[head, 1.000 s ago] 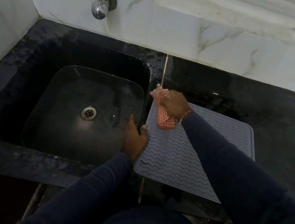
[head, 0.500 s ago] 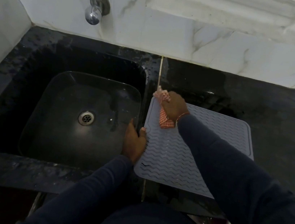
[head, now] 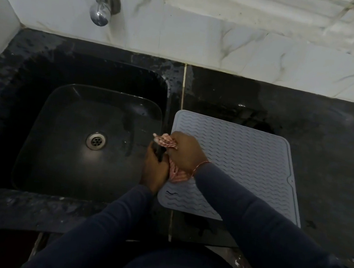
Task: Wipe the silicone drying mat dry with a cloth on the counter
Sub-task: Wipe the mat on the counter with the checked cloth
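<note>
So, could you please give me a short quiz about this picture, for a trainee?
1. True or false: the right hand grips the cloth over the left part of the mat.
2. Where is the left hand? A) raised in the air; B) at the mat's left edge, beside the sink; C) on the mat's far right corner.
3. Fill in: the mat lies to the ___ of the sink.
Key: 1 true; 2 B; 3 right.
</note>
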Demonstrator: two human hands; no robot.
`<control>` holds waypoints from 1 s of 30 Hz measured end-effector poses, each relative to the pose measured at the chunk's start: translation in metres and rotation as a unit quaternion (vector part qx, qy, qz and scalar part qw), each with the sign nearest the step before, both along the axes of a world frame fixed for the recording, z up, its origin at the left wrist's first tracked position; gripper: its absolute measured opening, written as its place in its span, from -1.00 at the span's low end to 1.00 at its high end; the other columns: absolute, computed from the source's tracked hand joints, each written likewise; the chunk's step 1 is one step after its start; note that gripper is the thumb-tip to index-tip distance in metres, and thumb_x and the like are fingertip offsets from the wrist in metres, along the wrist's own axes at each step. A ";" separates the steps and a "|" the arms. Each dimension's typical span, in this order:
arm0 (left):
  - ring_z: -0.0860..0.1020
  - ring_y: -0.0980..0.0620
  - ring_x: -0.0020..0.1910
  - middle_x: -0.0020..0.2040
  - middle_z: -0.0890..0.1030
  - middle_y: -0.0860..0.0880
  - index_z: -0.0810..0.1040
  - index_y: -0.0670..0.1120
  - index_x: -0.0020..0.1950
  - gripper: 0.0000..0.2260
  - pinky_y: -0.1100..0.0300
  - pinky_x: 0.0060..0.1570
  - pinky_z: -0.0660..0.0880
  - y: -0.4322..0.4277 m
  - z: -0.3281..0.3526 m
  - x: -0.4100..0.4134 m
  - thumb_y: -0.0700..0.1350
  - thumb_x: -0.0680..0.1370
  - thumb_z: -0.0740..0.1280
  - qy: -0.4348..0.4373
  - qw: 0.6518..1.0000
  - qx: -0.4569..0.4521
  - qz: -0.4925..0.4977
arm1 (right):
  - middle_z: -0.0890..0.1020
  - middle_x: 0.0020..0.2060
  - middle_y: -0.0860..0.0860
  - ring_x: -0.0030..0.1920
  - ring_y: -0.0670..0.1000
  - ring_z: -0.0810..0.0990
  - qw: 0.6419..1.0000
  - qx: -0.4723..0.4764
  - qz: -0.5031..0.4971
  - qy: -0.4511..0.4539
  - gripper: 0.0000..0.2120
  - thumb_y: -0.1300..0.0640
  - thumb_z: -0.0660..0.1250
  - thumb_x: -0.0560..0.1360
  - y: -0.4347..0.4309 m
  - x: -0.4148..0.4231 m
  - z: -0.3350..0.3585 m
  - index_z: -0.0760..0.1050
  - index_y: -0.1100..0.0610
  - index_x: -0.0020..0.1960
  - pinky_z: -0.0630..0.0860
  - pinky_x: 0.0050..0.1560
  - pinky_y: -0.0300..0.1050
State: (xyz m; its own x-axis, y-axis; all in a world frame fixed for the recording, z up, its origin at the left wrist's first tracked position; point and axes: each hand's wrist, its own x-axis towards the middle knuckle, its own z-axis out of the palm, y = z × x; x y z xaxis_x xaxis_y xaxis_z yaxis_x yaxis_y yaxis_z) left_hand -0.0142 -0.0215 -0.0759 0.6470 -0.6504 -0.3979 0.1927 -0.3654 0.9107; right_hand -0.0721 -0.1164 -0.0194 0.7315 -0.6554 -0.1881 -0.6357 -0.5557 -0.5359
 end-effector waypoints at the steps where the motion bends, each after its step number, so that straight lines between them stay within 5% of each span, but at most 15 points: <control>1: 0.46 -0.02 0.31 0.36 0.47 -0.02 0.23 0.08 0.47 -0.49 -0.08 0.33 0.39 0.000 0.000 -0.001 0.07 0.55 0.28 -0.001 1.000 -0.002 -0.001 | 0.60 -0.09 0.05 -0.06 0.03 0.55 0.999 0.015 0.030 -0.004 -0.82 0.04 0.29 0.57 -0.003 0.002 0.007 0.57 0.12 0.07 0.44 -0.05 -0.10; 3: 0.42 -0.05 0.35 0.41 0.42 -0.07 0.17 0.03 0.52 -0.44 -0.12 0.34 0.37 0.000 -0.002 -0.002 0.09 0.56 0.27 -0.013 1.000 0.014 0.002 | 0.57 -0.17 -0.03 -0.15 -0.08 0.52 0.999 0.008 0.010 -0.032 -0.74 -0.06 0.22 0.61 -0.028 0.004 0.021 0.60 0.06 0.08 0.44 -0.06 -0.20; 5: 0.38 -0.06 0.39 0.46 0.36 -0.10 0.11 0.00 0.55 -0.36 -0.11 0.37 0.35 0.000 -0.001 -0.004 0.14 0.55 0.27 -0.024 0.999 0.027 0.007 | 0.61 -0.19 -0.02 -0.15 -0.03 0.58 0.985 -0.001 -0.161 -0.063 -0.71 -0.11 0.24 0.58 -0.069 -0.003 0.028 0.60 0.08 0.01 0.51 -0.03 -0.14; 8: 0.35 -0.05 0.41 0.48 0.33 -0.08 0.12 -0.03 0.55 -0.34 -0.10 0.38 0.33 -0.001 0.001 -0.004 0.18 0.53 0.25 -0.042 0.999 0.030 0.006 | 0.65 -0.01 0.16 0.05 0.21 0.61 0.950 -0.068 -0.296 0.065 -0.80 0.05 0.26 0.57 -0.105 -0.013 0.019 0.56 0.16 0.03 0.49 0.02 0.01; 13: 0.34 -0.05 0.40 0.45 0.34 -0.08 0.18 -0.10 0.53 -0.46 0.19 0.30 0.24 -0.005 0.005 -0.006 0.03 0.61 0.23 -0.077 0.996 0.047 -0.004 | 0.63 0.01 0.12 0.06 0.15 0.60 0.984 -0.108 -0.114 0.089 -0.84 0.16 0.26 0.57 -0.067 0.032 0.009 0.52 0.14 0.12 0.45 0.00 -0.04; 16: 0.33 -0.05 0.40 0.46 0.33 -0.11 0.18 -0.12 0.53 -0.47 0.15 0.35 0.24 -0.005 0.003 -0.006 0.03 0.61 0.22 -0.091 0.994 0.054 -0.006 | 0.63 0.01 0.11 0.06 0.16 0.59 0.996 -0.044 -0.014 0.082 -0.81 0.08 0.27 0.55 -0.088 0.030 0.021 0.56 0.13 0.09 0.36 -0.06 -0.15; 20: 0.33 -0.05 0.41 0.47 0.32 -0.09 0.18 -0.11 0.54 -0.45 0.06 0.40 0.27 -0.006 0.005 -0.005 0.05 0.61 0.23 -0.088 0.995 0.046 -0.004 | 0.64 -0.02 0.12 0.04 0.18 0.60 0.971 -0.103 -0.193 0.101 -0.82 0.09 0.21 0.59 -0.109 0.003 0.013 0.54 0.13 0.05 0.41 -0.06 -0.08; 26: 0.45 -0.03 0.30 0.36 0.46 -0.05 0.28 -0.04 0.47 -0.47 -0.09 0.31 0.41 -0.005 0.000 -0.003 0.14 0.56 0.24 -0.059 0.998 0.036 -0.007 | 0.63 0.02 0.10 0.05 0.15 0.60 0.992 -0.078 -0.011 0.100 -0.82 0.12 0.24 0.57 -0.079 0.035 0.013 0.53 0.11 0.12 0.47 0.01 -0.07; 30: 0.44 -0.02 0.30 0.38 0.44 -0.07 0.29 -0.08 0.47 -0.50 -0.03 0.33 0.39 -0.004 0.001 -0.005 0.10 0.60 0.22 -0.085 0.996 0.022 -0.009 | 0.65 0.00 0.08 0.01 0.14 0.64 0.984 -0.053 -0.151 0.076 -0.80 0.05 0.25 0.57 -0.106 0.011 0.020 0.56 0.09 0.12 0.49 -0.07 -0.11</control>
